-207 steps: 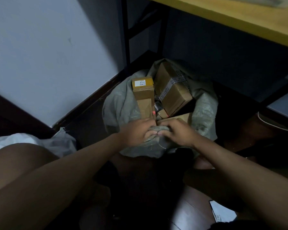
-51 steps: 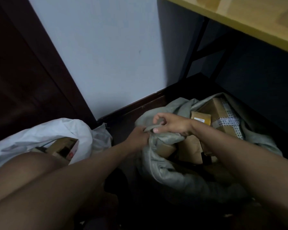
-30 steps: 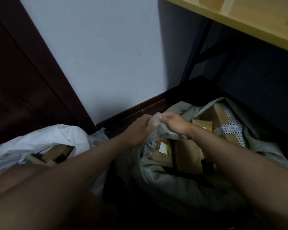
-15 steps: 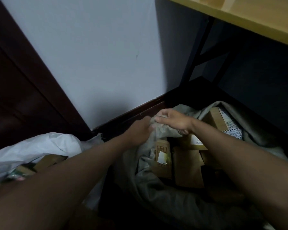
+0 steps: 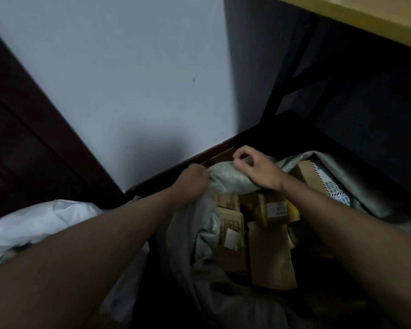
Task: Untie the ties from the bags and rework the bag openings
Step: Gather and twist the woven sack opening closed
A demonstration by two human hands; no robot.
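Grey bag (image 5: 228, 179) rim bunched between both hands (image 5: 223, 173).

Two bags — one grey (image 5: 228, 180), one white (image 5: 40, 222) — two hands (image 5: 192, 184) (image 5: 256, 169).

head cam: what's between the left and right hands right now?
In the head view, a bunched fold of the grey bag's rim spans between the left hand and right hand; nothing else lies there.
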